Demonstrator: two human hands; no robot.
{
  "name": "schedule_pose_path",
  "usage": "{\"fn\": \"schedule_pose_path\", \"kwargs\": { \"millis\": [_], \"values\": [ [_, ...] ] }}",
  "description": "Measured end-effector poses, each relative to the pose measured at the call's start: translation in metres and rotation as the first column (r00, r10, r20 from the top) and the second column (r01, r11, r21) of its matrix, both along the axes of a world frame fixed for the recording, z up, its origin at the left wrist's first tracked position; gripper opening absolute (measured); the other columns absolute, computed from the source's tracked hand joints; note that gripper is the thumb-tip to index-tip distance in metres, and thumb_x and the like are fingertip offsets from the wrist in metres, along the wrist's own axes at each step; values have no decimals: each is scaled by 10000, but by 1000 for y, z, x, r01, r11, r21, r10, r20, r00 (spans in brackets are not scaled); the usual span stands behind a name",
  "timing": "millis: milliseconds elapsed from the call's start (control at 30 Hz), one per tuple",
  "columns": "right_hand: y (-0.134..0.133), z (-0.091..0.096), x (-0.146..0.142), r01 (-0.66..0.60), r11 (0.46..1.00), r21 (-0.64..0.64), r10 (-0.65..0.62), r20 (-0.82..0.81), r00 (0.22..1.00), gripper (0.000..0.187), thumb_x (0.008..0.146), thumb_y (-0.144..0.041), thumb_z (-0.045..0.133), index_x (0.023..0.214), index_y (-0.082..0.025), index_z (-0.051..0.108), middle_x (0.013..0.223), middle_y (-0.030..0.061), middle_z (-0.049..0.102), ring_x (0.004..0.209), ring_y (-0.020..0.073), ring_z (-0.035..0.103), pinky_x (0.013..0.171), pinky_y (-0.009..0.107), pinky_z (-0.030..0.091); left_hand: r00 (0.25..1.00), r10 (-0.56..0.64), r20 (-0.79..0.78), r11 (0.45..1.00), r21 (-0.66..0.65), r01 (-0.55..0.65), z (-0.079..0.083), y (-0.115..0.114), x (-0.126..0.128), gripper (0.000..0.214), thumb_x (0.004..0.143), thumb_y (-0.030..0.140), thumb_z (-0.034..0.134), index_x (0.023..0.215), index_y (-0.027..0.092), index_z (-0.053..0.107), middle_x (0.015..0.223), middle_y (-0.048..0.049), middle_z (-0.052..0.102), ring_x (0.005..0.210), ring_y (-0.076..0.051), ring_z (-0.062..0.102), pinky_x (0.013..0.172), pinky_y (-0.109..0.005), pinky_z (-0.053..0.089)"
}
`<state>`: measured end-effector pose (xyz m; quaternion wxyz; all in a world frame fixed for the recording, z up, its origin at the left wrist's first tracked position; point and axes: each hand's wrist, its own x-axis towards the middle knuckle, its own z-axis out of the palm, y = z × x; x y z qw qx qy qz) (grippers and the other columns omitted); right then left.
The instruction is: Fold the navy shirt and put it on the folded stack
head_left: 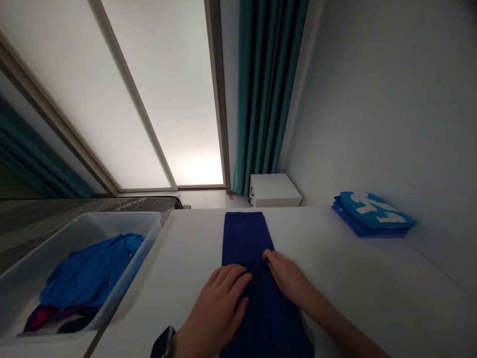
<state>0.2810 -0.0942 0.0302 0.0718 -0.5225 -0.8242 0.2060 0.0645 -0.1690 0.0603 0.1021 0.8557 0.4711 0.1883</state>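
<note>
A dark blue cloth (244, 233), folded into a long narrow strip, lies on the white table (365, 288) and runs away from me. My left hand (219, 303) rests flat on its near half, fingers stretched out, with a dark watch at the wrist. My right hand (286, 278) lies flat on the strip's right edge, fingers extended and together. Neither hand grips the cloth.
A clear plastic bin (122, 221) at the left holds crumpled blue and dark clothes (93, 271). A stack of folded blue and white cloths (372, 214) sits at the table's far right by the wall. Beyond the table stand a small white cabinet (274, 190) and teal curtains (266, 94).
</note>
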Motion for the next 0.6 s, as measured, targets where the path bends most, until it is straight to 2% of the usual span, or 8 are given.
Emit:
{"fn": "schedule_pose_path", "kwargs": {
  "millis": [67, 167, 267, 333, 400, 467, 600],
  "values": [
    [1, -1, 0, 1, 1000, 16, -1, 15, 1000, 342, 906, -30, 336, 1121, -181, 555, 1060, 88, 645, 945, 181, 627, 803, 256, 436, 991, -108, -78, 994, -30, 106, 3, -8, 6, 525, 895, 249, 531, 1407, 260, 416, 1462, -66, 459, 1337, -258, 421, 1099, -451, 378],
    [0, 1, 1, 0, 998, 57, -3, 45, 999, 338, 915, -38, 344, 1131, -175, 566, 1066, 89, 647, 933, 181, 633, 803, 264, 459, 982, -128, -140, 990, -84, 117, -7, -12, 7, 671, 893, 356, 560, 1493, 232, 288, 1557, -91, 309, 1418, -285, 302, 1140, -483, 321],
    [-12, 6, -1, -4, 973, 231, -32, 150, 988, 359, 903, -38, 365, 1152, -166, 589, 1107, 115, 639, 991, 228, 616, 853, 338, 470, 981, -127, -149, 986, -126, 108, -21, -10, 3, 708, 906, 391, 540, 1520, 251, 216, 1589, -76, 216, 1445, -283, 234, 1165, -500, 264],
    [-28, 6, -4, -42, 927, 373, -33, 194, 981, 386, 899, -50, 379, 1207, -151, 589, 1172, 137, 628, 1080, 266, 582, 929, 405, 444, 980, -133, -148, 984, -138, 112, -26, -9, 2, 734, 898, 389, 550, 1526, 262, 193, 1597, -64, 183, 1455, -280, 202, 1175, -500, 237],
    [-47, 1, -7, -99, 884, 457, 15, 184, 983, 400, 913, -95, 395, 1271, -136, 569, 1259, 141, 607, 1165, 277, 543, 1005, 434, 399, 980, -140, -145, 983, -139, 119, -27, -9, 2, 759, 884, 384, 567, 1528, 262, 185, 1599, -59, 175, 1461, -278, 178, 1182, -494, 216],
    [-65, -7, -8, -134, 862, 489, 55, 172, 984, 410, 932, -184, 418, 1319, -130, 542, 1356, 138, 556, 1250, 287, 489, 1055, 452, 360, 979, -145, -145, 983, -133, 126, -26, -9, 3, 779, 872, 375, 579, 1529, 256, 179, 1601, -58, 172, 1465, -279, 159, 1188, -489, 198],
    [-82, -24, -6, -163, 876, 454, 81, 195, 978, 523, 956, -348, 415, 1428, -123, 432, 1491, 137, 407, 1376, 297, 350, 1120, 482, 284, 979, -137, -152, 986, -119, 120, -28, -9, 5, 834, 840, 370, 610, 1533, 259, 158, 1605, -58, 160, 1470, -298, 121, 1186, -512, 185]
  ]
}}
